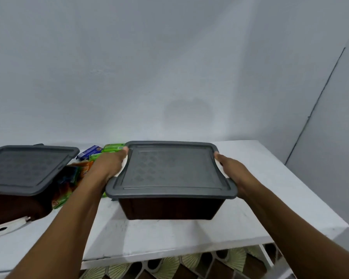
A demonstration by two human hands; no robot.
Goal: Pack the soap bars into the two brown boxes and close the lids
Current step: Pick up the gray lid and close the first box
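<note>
Nearest the camera, two bare forearms reach forward over the front edge of a white worktop (pixel 169 238), under which a patterned floor (pixel 169 266) shows. At the left front corner lies a white flat piece with a dark hole (pixel 2 229), partly under the left brown box (pixel 12 206), which carries its grey lid (pixel 26 168) and sits tilted, cut off by the picture's left edge.

In the middle, the right brown box (pixel 171 208) stands on the worktop with a grey patterned lid (pixel 171 168) lying flat on top of it. The left hand (pixel 109 164) has its grip clamped on the left side of this box at the lid's rim, fingers reaching along the edge toward the far corner. The right hand (pixel 232 170) is clamped in the same way on the right side, thumb on the rim. White handle parts show under both hands.

Between the two boxes, on the worktop and partly hidden by the left forearm, lie the soap bars: orange and green wrapped ones (pixel 69 178) nearer, a blue-wrapped bar (pixel 90 152) and a green one (pixel 113 147) farther back, just beside the far left corner of the held box.

Behind everything stands a plain pale wall (pixel 169 67).
</note>
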